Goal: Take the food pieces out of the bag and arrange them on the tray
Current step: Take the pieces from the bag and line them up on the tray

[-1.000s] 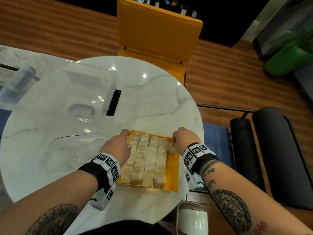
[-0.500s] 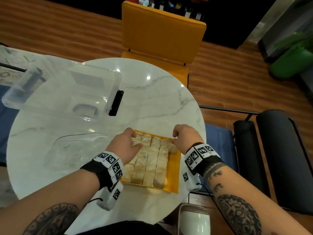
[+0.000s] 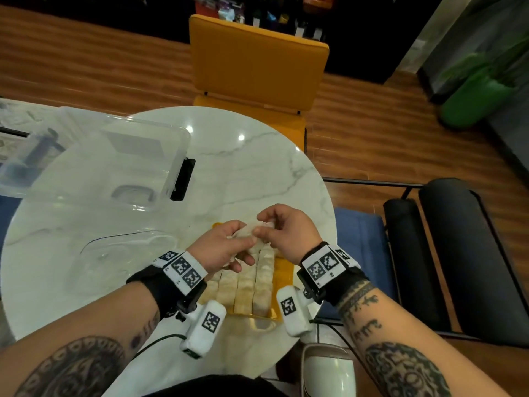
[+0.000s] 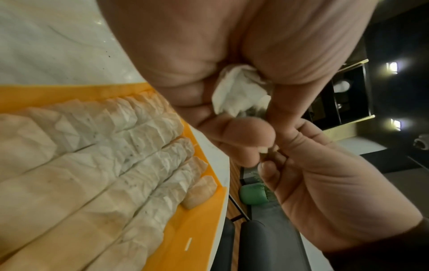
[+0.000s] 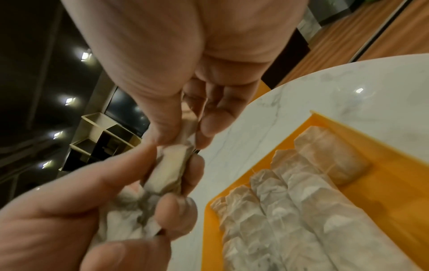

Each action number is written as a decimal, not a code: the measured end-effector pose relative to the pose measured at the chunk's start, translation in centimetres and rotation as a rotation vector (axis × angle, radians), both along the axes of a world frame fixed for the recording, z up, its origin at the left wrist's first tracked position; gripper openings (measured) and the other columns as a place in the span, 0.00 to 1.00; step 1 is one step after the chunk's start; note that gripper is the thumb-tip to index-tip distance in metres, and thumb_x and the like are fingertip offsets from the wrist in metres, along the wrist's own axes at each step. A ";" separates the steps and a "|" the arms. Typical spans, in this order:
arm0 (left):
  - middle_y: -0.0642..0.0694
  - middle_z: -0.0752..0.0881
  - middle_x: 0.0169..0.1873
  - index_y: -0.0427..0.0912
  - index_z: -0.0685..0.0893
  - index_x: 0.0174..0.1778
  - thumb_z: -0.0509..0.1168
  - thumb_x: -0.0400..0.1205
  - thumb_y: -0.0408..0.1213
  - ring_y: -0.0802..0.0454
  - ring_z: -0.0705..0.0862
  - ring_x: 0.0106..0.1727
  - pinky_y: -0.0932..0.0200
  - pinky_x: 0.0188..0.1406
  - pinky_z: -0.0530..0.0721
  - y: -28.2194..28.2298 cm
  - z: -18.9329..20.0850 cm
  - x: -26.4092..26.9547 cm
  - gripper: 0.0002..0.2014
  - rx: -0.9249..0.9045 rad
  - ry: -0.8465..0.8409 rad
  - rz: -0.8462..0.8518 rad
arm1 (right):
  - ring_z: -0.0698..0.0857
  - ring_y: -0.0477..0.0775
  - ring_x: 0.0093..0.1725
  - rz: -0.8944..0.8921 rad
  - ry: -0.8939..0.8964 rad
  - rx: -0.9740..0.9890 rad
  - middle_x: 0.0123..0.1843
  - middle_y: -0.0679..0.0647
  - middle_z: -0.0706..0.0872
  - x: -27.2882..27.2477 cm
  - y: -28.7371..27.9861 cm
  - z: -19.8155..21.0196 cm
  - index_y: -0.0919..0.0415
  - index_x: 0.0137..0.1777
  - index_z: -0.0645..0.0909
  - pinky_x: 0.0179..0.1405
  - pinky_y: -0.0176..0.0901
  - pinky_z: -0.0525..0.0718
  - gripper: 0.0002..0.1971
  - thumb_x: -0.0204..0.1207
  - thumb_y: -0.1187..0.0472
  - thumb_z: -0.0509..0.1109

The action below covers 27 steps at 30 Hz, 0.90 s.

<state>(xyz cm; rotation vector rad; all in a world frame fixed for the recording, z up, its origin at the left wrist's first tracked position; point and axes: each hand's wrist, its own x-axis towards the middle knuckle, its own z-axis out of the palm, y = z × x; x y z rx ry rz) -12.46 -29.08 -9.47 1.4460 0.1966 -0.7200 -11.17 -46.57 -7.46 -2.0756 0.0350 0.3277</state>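
An orange tray [image 3: 282, 270] [image 4: 197, 238] [image 5: 394, 183] lies at the round marble table's near right edge. Several rows of pale food pieces [image 3: 249, 285] [image 4: 92, 165] [image 5: 290, 210] fill it. Both hands meet just above its far end. My left hand [image 3: 229, 247] [image 4: 243, 113] cups a crumpled white piece [image 3: 252, 230] [image 4: 239, 91] [image 5: 169, 170], fingers curled round it. My right hand [image 3: 274, 224] [image 5: 181, 135] pinches the same piece from the right with thumb and fingertips. The clear bag [image 3: 123, 253] lies flat left of the tray.
A clear plastic box [image 3: 114, 167] with a black latch stands at the back left of the table [image 3: 257, 167]. An orange chair [image 3: 257, 67] is behind the table. Black padded rolls [image 3: 458, 253] sit to the right, past the table's edge.
Both hands left the tray's far corners, rose and came together over its far end. They now hold one crumpled white piece between them.
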 end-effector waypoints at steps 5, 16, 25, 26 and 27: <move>0.42 0.88 0.39 0.41 0.77 0.58 0.74 0.79 0.34 0.49 0.87 0.34 0.64 0.20 0.75 0.0 -0.4 -0.2 0.15 -0.006 0.026 0.114 | 0.84 0.47 0.26 -0.093 0.073 0.147 0.34 0.54 0.80 0.1 -0.2 0.5 0.59 0.47 0.84 0.29 0.39 0.85 0.12 0.69 0.64 0.83; 0.42 0.89 0.48 0.51 0.85 0.55 0.71 0.82 0.38 0.47 0.91 0.37 0.60 0.22 0.80 1.3 -0.9 -0.5 0.08 0.192 -0.139 0.130 | 0.88 0.46 0.39 0.104 -0.013 -0.207 0.38 0.47 0.89 1.3 -2.2 0.4 0.44 0.41 0.85 0.44 0.41 0.86 0.08 0.76 0.60 0.76; 0.46 0.88 0.50 0.48 0.81 0.61 0.63 0.85 0.47 0.48 0.85 0.46 0.57 0.44 0.80 4.1 -3.4 -0.4 0.12 0.890 -0.340 -0.018 | 0.85 0.50 0.44 0.344 0.173 -0.661 0.40 0.46 0.85 1.5 -3.6 -1.2 0.51 0.46 0.88 0.42 0.41 0.83 0.04 0.73 0.58 0.72; 0.45 0.87 0.52 0.47 0.81 0.63 0.62 0.85 0.46 0.47 0.85 0.49 0.58 0.45 0.79 4.1 -3.6 -0.5 0.12 0.913 -0.372 -0.053 | 0.85 0.51 0.44 0.359 0.189 -0.681 0.42 0.48 0.87 1.3 -3.5 -1.5 0.52 0.45 0.87 0.43 0.42 0.85 0.04 0.73 0.58 0.72; 0.45 0.87 0.53 0.47 0.80 0.64 0.62 0.86 0.45 0.46 0.85 0.52 0.58 0.46 0.79 4.1 -3.8 -0.7 0.13 0.934 -0.398 -0.086 | 0.86 0.52 0.45 0.379 0.202 -0.713 0.44 0.50 0.88 1.1 -3.3 -1.8 0.51 0.45 0.87 0.43 0.42 0.85 0.04 0.73 0.58 0.71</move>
